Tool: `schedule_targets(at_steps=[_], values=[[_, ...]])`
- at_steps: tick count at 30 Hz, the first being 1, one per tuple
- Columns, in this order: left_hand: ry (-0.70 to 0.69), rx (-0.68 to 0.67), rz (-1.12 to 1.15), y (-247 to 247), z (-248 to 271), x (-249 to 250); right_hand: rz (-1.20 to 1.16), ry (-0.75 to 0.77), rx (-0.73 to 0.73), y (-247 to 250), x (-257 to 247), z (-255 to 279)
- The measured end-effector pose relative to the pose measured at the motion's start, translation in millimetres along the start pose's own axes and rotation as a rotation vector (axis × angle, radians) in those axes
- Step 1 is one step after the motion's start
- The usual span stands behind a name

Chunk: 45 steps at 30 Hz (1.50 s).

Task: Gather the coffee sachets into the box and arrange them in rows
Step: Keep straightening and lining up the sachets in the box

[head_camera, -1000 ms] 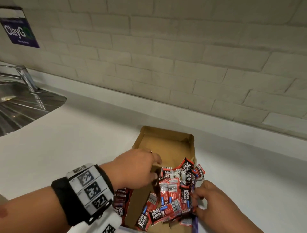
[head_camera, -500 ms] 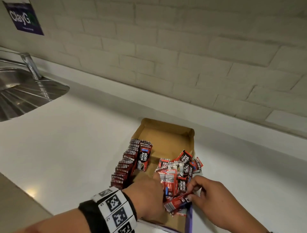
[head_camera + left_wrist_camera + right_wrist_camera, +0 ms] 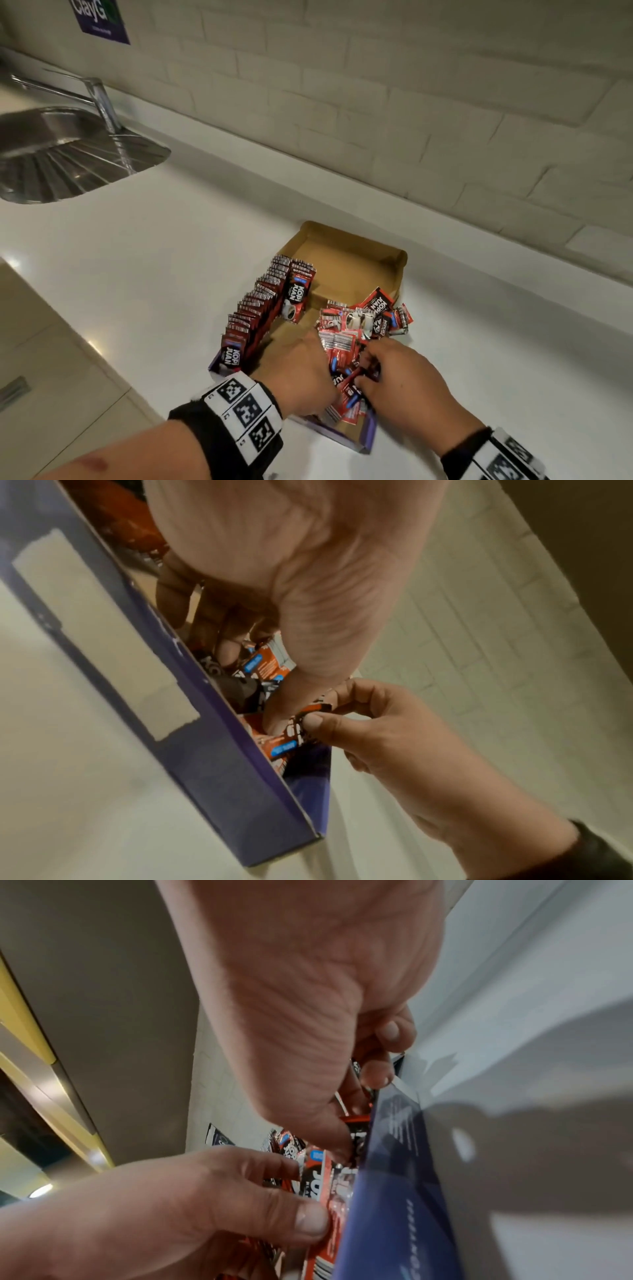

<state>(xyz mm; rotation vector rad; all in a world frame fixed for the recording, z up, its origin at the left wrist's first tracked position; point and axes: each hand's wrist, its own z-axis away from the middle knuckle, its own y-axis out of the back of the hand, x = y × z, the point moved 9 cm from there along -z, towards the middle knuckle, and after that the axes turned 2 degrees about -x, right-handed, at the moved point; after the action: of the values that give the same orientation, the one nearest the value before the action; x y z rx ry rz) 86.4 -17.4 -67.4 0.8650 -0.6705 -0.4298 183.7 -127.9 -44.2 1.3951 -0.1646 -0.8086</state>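
An open cardboard box (image 3: 346,253) with purple outer walls (image 3: 205,750) lies on the white counter. A neat row of red and black coffee sachets (image 3: 260,308) stands along its left wall. A loose pile of sachets (image 3: 363,322) fills its right side. My left hand (image 3: 322,370) reaches into the near end of the pile, fingers curled among the sachets (image 3: 260,666) and thumb pressed on one. My right hand (image 3: 363,373) pinches a single sachet (image 3: 301,731) between thumb and forefinger, right against the left thumb. Both hands meet above the box's near right corner (image 3: 394,1204).
A steel sink (image 3: 68,154) with a faucet (image 3: 99,102) sits at the far left. A pale brick wall (image 3: 411,120) runs behind the box. The counter's front edge (image 3: 85,342) drops to cabinets on the left. Bare white counter (image 3: 513,359) lies right of the box.
My left hand pulled back from the box's middle to the near end of the pile. My right hand moved inward and took a sachet. The standing row came into view.
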Motion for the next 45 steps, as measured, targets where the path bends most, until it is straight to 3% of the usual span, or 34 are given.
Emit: schedule_targets(at_steps=[8, 15, 24, 32, 35, 38, 40, 45], values=[[-0.1, -0.027, 0.098, -10.8, 2.3, 14.0, -0.019, 0.034, 0.077, -1.0, -0.6, 7.4], [-0.183, -0.061, 0.325, -14.0, 0.4, 19.6, -0.148, 0.034, 0.124, 5.4, 7.2, 18.7], [-0.217, -0.026, 0.451, 0.4, 7.0, 15.1, -0.579, -0.086, 0.29, 23.2, 36.9, 31.8], [-0.288, -0.049, 0.71, 30.0, 20.4, 13.9, -0.883, -0.177, 0.365, 28.0, 40.1, 38.3], [-0.358, -0.047, 0.756, 46.1, 30.4, 21.6, -0.938, -0.16, 0.308, 27.2, 29.2, 34.1], [-0.407, 0.005, 0.738, 54.7, 38.2, 30.0, -1.101, -0.094, 0.033, 10.7, -2.1, 28.0], [-0.448, 0.062, 0.588, 55.2, 45.6, 39.0, -1.272, -0.054, -0.144, 0.6, -26.3, 28.7], [-0.559, 0.11, 0.368, 53.9, 60.8, 66.3, -1.702, -0.164, -0.208, -9.3, -43.0, 31.4]])
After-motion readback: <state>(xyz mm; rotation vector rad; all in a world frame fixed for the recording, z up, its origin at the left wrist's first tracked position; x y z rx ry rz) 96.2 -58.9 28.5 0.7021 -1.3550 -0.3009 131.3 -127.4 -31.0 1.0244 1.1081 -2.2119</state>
